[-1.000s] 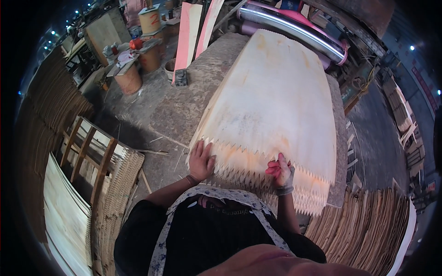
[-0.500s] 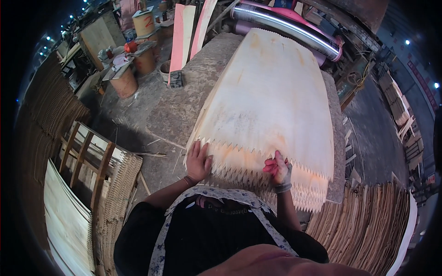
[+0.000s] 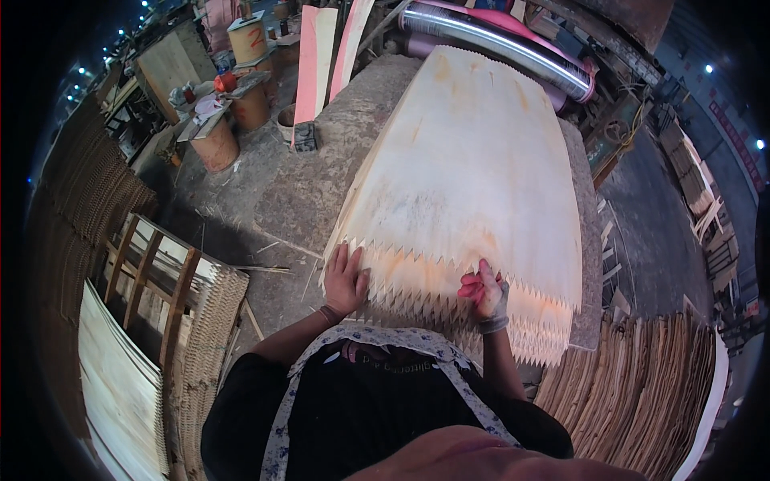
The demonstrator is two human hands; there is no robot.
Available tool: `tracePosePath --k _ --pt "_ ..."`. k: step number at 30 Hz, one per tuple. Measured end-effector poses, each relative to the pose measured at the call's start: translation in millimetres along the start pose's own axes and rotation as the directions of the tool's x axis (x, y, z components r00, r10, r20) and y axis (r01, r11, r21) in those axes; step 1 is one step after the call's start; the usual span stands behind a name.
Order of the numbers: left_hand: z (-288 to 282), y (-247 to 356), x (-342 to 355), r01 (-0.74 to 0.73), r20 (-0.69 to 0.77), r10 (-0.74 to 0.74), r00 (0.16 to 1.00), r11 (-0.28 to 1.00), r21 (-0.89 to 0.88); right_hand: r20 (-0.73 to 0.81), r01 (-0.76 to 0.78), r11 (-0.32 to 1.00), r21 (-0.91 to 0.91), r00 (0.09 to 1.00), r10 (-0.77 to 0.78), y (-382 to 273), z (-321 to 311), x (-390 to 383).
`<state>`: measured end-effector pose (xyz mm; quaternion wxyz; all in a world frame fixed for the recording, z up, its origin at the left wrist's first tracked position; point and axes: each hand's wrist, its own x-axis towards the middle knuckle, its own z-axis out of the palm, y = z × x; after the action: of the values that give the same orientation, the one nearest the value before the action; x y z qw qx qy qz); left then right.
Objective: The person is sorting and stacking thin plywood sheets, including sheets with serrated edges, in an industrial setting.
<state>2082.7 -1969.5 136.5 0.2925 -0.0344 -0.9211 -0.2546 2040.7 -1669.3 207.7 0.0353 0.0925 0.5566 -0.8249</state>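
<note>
A pile of pale wood veneer sheets [image 3: 481,160] lies in front of me, with jagged, saw-toothed near ends. The top sheet's toothed end sits back from those below, so several rows of teeth show. On the pile's near left corner rests my left hand [image 3: 345,280], fingers stretched out over the toothed edge. My right hand [image 3: 484,292] is at the same edge, right of the middle, its fingers curled and reddish at the tips. Its fingertips meet the top sheet's teeth; whether they pinch the veneer is hidden.
Beyond the pile lies a shiny film-wrapped roll [image 3: 497,48]. Veneer stacks [image 3: 634,393] stand at the lower right. At left is a wooden frame [image 3: 176,305] beside more sheets [image 3: 120,385]. Round drums [image 3: 215,146] and pink-and-cream strips [image 3: 313,64] are at the back left.
Both hands stay at the same places on the veneer edge. The view has shifted only very slightly.
</note>
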Motion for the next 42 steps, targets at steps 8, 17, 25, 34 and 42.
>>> tracePosePath --k 8,17,25,34,42 --pt "-1.2 1.2 1.2 -0.003 0.018 0.003 1.0 1.0 0.0 0.014 -0.009 1.0 -0.005 1.0 0.009 2.1 -3.6 2.1" --pt "0.2 -1.1 1.2 -0.009 0.03 0.008 1.0 1.0 0.01 -0.018 0.008 1.0 -0.005 1.0 -0.008 1.9 -0.8 2.1" --pt "2.8 -2.4 0.2 -0.014 0.028 0.015 1.0 1.0 -0.009 -0.076 0.05 0.999 -0.009 0.996 -0.05 2.4 1.9 1.4" --pt "5.0 -3.7 3.5 -0.01 0.02 0.01 1.0 1.0 -0.014 -0.059 0.06 0.998 0.033 0.997 -0.058 5.3 0.3 7.7" --pt "2.4 -1.5 1.5 -0.004 0.031 0.004 1.0 1.0 0.002 -0.058 0.072 0.997 -0.004 0.996 -0.072 2.2 0.2 2.3"
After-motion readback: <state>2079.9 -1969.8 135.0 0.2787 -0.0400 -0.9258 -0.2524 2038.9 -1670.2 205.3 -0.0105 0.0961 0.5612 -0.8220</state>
